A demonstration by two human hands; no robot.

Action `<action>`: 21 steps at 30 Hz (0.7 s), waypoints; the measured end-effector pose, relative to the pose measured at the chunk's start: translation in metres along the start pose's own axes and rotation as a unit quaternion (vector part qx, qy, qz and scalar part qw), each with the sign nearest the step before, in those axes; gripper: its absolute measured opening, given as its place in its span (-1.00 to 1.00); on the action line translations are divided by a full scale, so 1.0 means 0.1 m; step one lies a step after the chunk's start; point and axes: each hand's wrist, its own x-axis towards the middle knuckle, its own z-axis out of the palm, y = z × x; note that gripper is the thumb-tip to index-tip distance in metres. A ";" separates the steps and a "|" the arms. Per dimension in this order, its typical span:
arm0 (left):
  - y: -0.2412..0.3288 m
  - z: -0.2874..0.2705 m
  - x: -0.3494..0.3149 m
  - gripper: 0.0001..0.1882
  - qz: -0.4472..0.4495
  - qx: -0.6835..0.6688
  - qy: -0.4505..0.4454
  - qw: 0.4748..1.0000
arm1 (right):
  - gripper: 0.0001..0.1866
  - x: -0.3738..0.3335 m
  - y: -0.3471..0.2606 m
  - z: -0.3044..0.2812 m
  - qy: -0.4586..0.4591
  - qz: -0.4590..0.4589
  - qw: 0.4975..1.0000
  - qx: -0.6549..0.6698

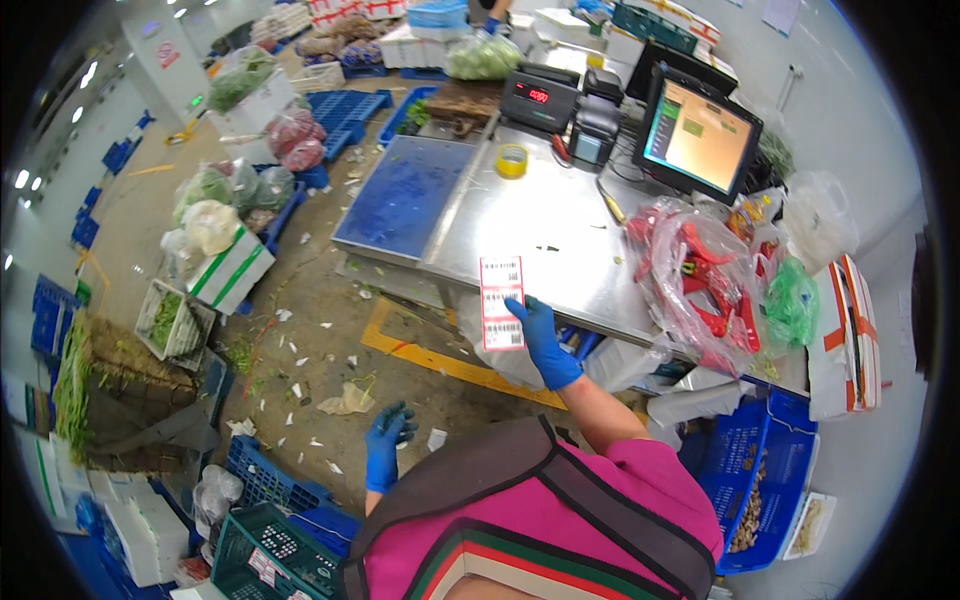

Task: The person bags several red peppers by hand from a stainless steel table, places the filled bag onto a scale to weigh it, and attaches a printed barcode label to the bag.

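My right hand [545, 342], in a blue glove, pinches a strip of printed labels [502, 290] by its right edge. The strip has white panels with red borders and black print, and hangs upright before the near edge of the steel table [540, 230]. My left hand [388, 440], also gloved in blue, is low over the floor beside my body. Its fingers are loosely bent and apart, and nothing shows in them. A roll of yellow tape [511, 161] lies on the table beyond the labels, and a yellow-handled tool [611, 203] rests to their right.
A screen [698, 138], a label printer [594, 133] and a scale display [540, 98] stand along the table's back. Bagged red peppers [705, 285] sit at its right end; a blue platform [408, 195] adjoins its left. Crates and vegetable bags surround the littered floor [290, 390].
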 end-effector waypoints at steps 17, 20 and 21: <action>0.86 1.22 2.16 -0.71 -0.044 0.109 -0.141 0.983 | -0.80 1.55 -0.32 -0.64 0.174 0.005 0.983 0.056; 1.01 1.55 2.52 -0.76 -0.039 0.129 -0.164 0.977 | -0.80 1.72 -0.35 -0.73 0.201 0.015 0.979 0.018; 1.05 1.69 2.62 -0.76 -0.031 0.136 -0.201 0.970 | -0.80 1.76 -0.32 -0.77 0.215 0.016 0.976 0.033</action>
